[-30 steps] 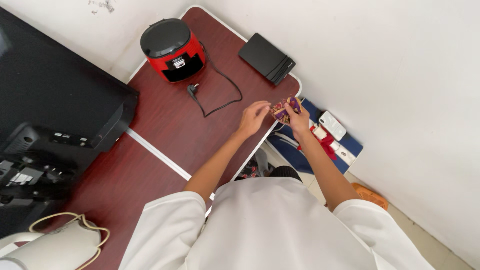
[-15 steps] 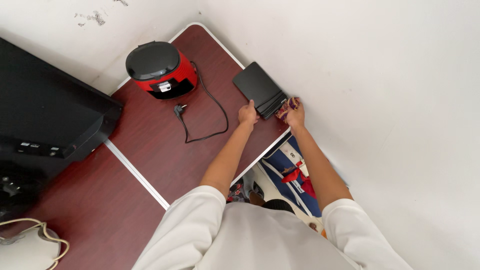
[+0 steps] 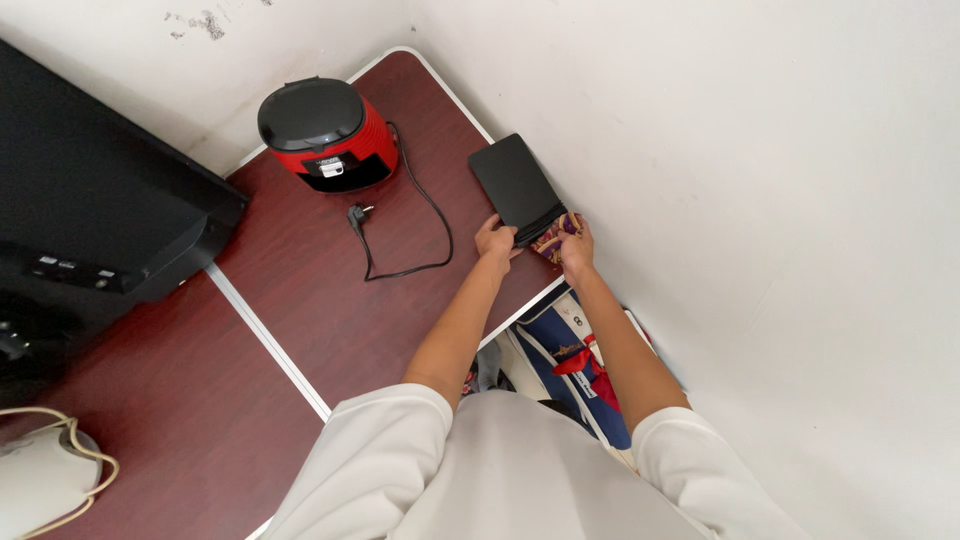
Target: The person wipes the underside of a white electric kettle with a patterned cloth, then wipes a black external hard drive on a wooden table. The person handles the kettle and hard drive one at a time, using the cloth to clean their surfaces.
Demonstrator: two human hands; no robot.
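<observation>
A flat black case [image 3: 513, 185] lies near the far right corner of the dark red table [image 3: 330, 310]. My left hand [image 3: 494, 241] grips its near edge, and the case looks lifted slightly there. My right hand [image 3: 577, 252] holds a small patterned purple and gold pouch [image 3: 553, 237] right at the near corner of the case, with part of the pouch tucked beneath it.
A red cooker with a black lid [image 3: 327, 132] stands at the back, its black cord and plug [image 3: 400, 235] trailing over the table. A large black device [image 3: 90, 215] fills the left. A white object [image 3: 40, 480] sits bottom left. A blue bag [image 3: 580, 345] lies on the floor.
Both hands moved from the table's right edge up to the black case. My left hand took hold of its near edge. My right hand brought the pouch against and partly under it.
</observation>
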